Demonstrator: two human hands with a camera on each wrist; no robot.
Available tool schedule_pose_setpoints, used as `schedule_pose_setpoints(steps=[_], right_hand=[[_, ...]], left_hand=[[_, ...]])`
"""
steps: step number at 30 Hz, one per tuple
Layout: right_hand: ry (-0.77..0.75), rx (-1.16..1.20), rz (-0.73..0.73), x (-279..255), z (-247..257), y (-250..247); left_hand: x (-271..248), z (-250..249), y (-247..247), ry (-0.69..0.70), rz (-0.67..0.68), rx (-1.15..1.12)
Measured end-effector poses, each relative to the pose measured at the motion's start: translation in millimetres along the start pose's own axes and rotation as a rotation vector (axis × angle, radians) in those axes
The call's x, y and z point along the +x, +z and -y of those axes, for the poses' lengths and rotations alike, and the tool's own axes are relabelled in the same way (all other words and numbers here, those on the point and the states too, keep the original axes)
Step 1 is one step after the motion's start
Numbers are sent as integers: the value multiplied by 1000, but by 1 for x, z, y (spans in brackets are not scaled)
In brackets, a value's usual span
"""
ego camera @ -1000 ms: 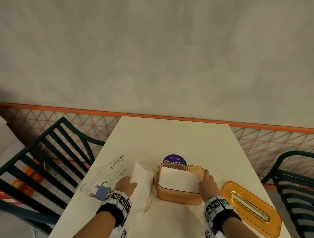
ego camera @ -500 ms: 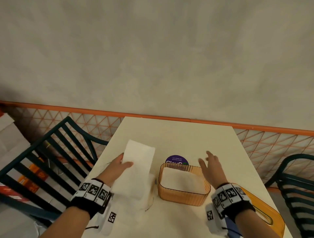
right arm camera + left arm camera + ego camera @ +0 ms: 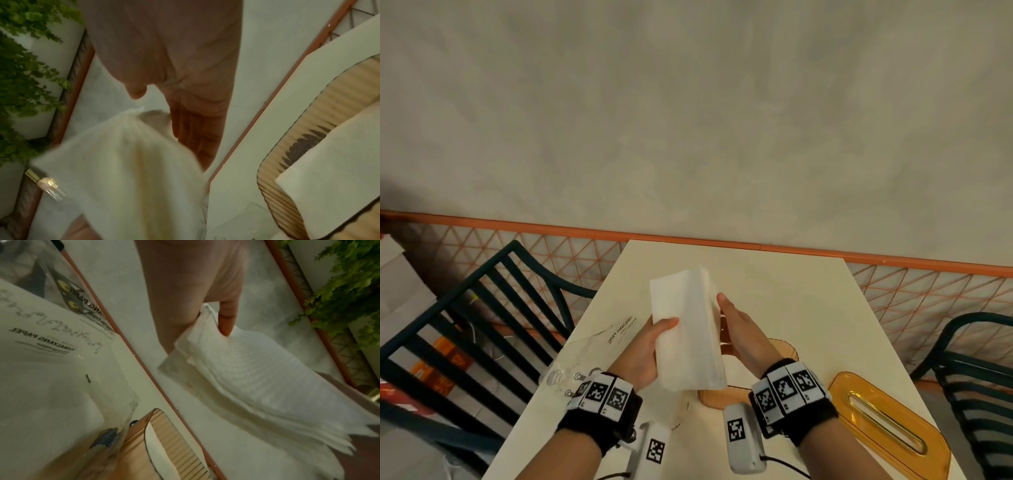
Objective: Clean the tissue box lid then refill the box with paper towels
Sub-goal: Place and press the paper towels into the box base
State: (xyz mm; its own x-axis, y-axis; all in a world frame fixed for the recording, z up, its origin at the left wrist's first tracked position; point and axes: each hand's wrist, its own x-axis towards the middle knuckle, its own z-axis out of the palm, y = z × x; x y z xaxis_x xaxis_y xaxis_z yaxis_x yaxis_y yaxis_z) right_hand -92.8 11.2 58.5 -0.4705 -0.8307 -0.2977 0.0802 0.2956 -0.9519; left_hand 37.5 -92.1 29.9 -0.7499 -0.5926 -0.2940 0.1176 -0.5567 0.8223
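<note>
My left hand (image 3: 654,342) grips a thick stack of white paper towels (image 3: 688,329), held up on end above the table, with the thumb (image 3: 226,321) pressed on its face. My right hand (image 3: 739,329) lies flat, fingers (image 3: 191,139) straight, against the right side of the stack (image 3: 127,170). The orange ribbed tissue box (image 3: 782,346) stands just behind and below the hands, mostly hidden by them. In the right wrist view the box (image 3: 304,129) holds white towels (image 3: 339,170). The orange lid (image 3: 887,425), with its long slot, lies flat at the right.
The clear printed towel wrapper (image 3: 599,346) lies on the cream table (image 3: 774,291) at the left. Dark slatted chairs stand at the left (image 3: 482,325) and right (image 3: 976,377). An orange mesh fence (image 3: 928,294) runs behind the table.
My left hand lifted the towel stack off the wrapper and carried it right, above the box. My right hand left the box rim and came up against the stack's side.
</note>
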Motion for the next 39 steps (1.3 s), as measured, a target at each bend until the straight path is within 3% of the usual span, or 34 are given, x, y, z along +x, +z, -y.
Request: schedule_pose_setpoints(steps=[4, 8, 10, 12, 15, 17, 20, 25, 29, 31, 34, 37, 39], right_hand=[[-70, 3, -29, -2, 3, -11], [-101, -16, -85, -5, 8, -29], [-88, 105, -138, -4, 6, -38], [-88, 226, -180, -4, 2, -46], [-67, 269, -99, -10, -8, -49], [-29, 201, -51, -14, -12, -54], [8, 189, -111, -13, -11, -71], [64, -33, -59, -8, -16, -69], [110, -11, -241, 7, -25, -77], [143, -41, -277, 11, -28, -83], [138, -202, -357, 17, -34, -92], [170, -406, -444, 23, -47, -101], [225, -545, -438, 24, -58, -102]], left_hand=[[0, 1, 7, -15, 82, 255], [2, -9, 12, -8, 74, 509], [4, -8, 5, -44, 87, 388], [6, -1, -2, -94, 59, 102], [9, 11, -2, -79, 43, -153], [12, 13, 3, -41, 52, -152], [16, 4, 4, -29, 45, -49], [26, 8, 11, -98, -5, 58], [30, 18, 22, -115, -94, 31], [36, 21, 25, -103, -118, 157], [52, 23, 31, -2, -177, 521], [64, 30, 43, 91, -129, 862], [71, 41, 47, 80, -109, 1031]])
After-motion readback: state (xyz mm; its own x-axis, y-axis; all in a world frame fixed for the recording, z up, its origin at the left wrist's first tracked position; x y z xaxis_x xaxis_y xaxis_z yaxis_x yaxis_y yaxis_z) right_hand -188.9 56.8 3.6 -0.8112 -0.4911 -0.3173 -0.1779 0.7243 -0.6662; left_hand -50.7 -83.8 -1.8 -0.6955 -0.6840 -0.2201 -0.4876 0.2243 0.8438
